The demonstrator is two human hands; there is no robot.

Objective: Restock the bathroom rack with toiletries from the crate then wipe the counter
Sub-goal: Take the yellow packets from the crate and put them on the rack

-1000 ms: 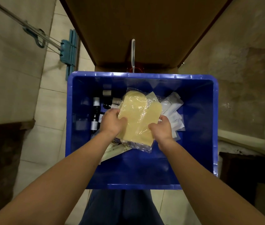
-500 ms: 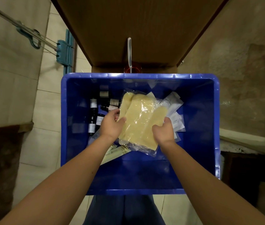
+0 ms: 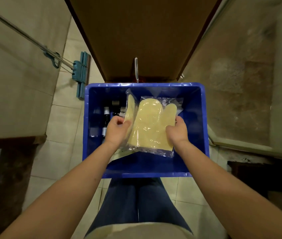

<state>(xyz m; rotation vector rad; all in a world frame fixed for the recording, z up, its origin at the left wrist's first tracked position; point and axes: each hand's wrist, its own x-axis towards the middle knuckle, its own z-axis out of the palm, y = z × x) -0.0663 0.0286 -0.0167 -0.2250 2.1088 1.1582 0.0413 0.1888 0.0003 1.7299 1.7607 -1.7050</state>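
Note:
A blue plastic crate [image 3: 204, 118] stands on the tiled floor in front of my legs. Over its middle I hold a stack of clear plastic packets with pale yellow mitts [image 3: 149, 125] inside. My left hand [image 3: 117, 130] grips the stack's left edge, and my right hand [image 3: 178, 131] grips its right edge. Small dark bottles [image 3: 106, 118] with white labels lie at the crate's left side. The packets hide the rest of the crate's contents.
A teal floor squeegee [image 3: 80, 75] with a long metal handle leans at the left on the floor. A brown door [image 3: 142, 35] rises behind the crate, with a white brush handle [image 3: 136, 69] before it. A stone ledge [image 3: 240, 145] runs at the right.
Both hands have lifted the mitt packets up from the crate's contents. The white sachets seen beneath them earlier are now covered. The camera has risen, so the crate looks smaller.

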